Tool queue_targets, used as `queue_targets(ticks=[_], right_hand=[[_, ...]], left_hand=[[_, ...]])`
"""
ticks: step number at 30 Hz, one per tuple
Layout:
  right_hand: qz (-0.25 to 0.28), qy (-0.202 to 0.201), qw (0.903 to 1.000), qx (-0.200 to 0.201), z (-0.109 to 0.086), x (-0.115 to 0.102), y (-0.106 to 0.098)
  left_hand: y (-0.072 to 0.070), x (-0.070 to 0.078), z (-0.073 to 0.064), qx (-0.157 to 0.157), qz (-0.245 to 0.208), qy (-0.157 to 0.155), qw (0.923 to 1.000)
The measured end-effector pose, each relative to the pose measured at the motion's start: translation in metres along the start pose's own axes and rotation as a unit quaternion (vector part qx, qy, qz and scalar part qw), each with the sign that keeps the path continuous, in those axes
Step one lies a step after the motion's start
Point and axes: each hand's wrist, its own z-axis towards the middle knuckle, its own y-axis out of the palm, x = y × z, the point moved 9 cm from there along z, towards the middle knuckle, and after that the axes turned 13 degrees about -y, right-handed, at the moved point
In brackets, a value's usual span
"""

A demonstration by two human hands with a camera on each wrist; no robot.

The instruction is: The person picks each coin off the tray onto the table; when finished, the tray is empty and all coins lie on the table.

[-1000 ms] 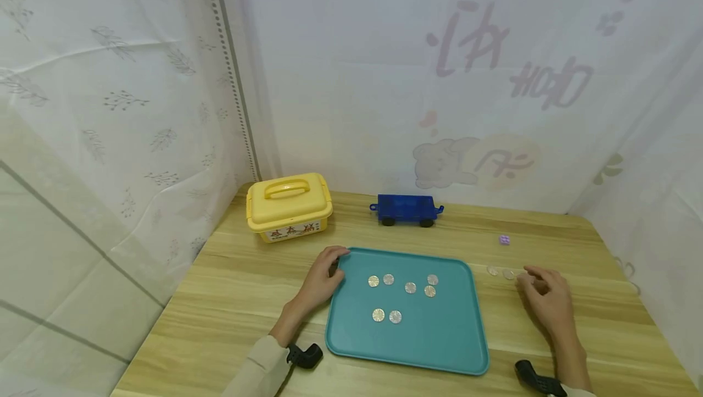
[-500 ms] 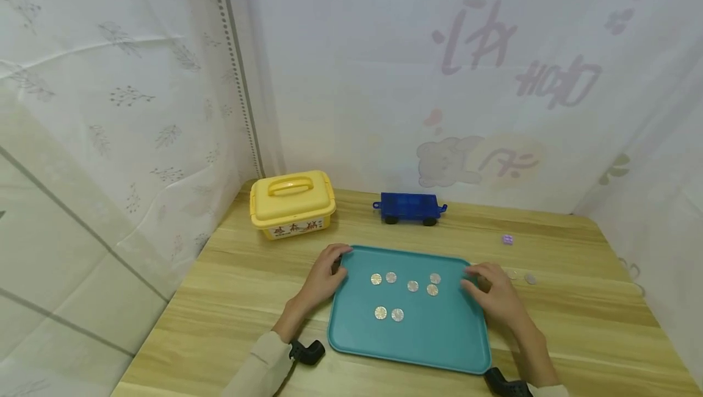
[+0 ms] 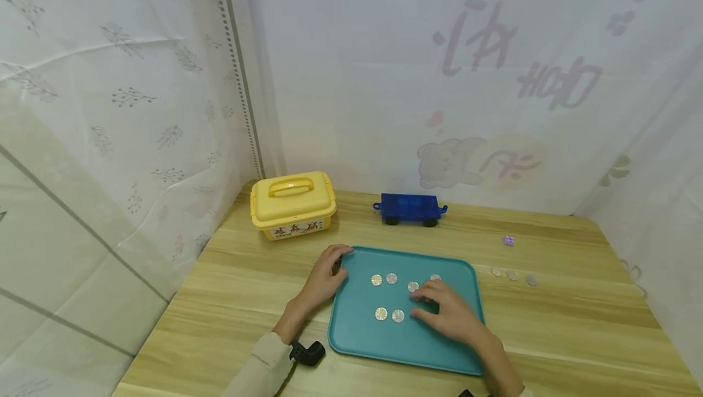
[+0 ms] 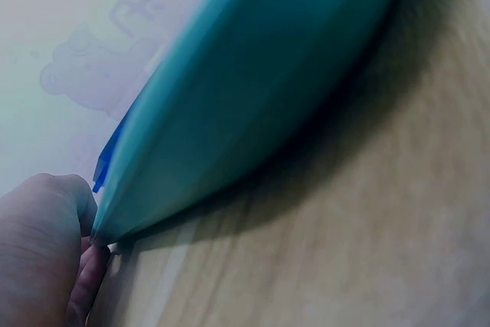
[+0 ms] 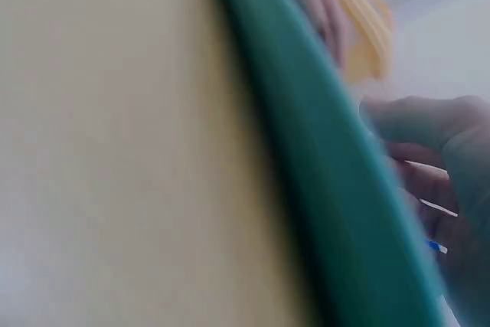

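Note:
A teal tray (image 3: 365, 343) lies on the wooden table with several gold and silver coins on it. My left hand (image 3: 321, 278) pinches the tray's far left corner between thumb and fingers, as the left wrist view also shows. Over the right half of the tray is my right hand (image 3: 453, 318), its thumb and fingers apart and loosely bent. Its fingertips come close to a silver coin (image 3: 413, 286), and another silver coin (image 3: 436, 277) peeks out behind the knuckles. At the left sit a gold coin (image 3: 381, 313) and a silver coin (image 3: 398, 316) side by side.
Three coins lie in a row right of the tray, the middle coin (image 3: 512, 275) among them. Behind these is a small purple block (image 3: 508, 241). A blue toy wagon (image 3: 409, 207) and a yellow lidded box (image 3: 293, 203) stand at the back, before a fabric wall.
My right hand has moved left from beside the coins on the table to over the tray, uncovering a third coin there and hiding a gold one on the tray. My left hand stays put.

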Motion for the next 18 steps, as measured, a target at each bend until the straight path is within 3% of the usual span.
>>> queue_targets(ticks=[5, 12, 18], right_hand=[[-0.015, -0.026, 0.9992, -0.028, 0.007, -0.017, 0.019], [-0.033, -0.027, 0.9989, -0.020, 0.009, -0.022, 0.025], [-0.012, -0.029, 0.9994, -0.012, 0.009, -0.023, 0.030]], left_hand=[[0.000, 0.001, 0.001, 0.005, 0.001, 0.002, 1.0000], [0.000, 0.004, 0.001, 0.008, 0.000, 0.013, 0.9999], [-0.001, 0.005, -0.001, 0.012, -0.004, 0.012, 0.9999]])
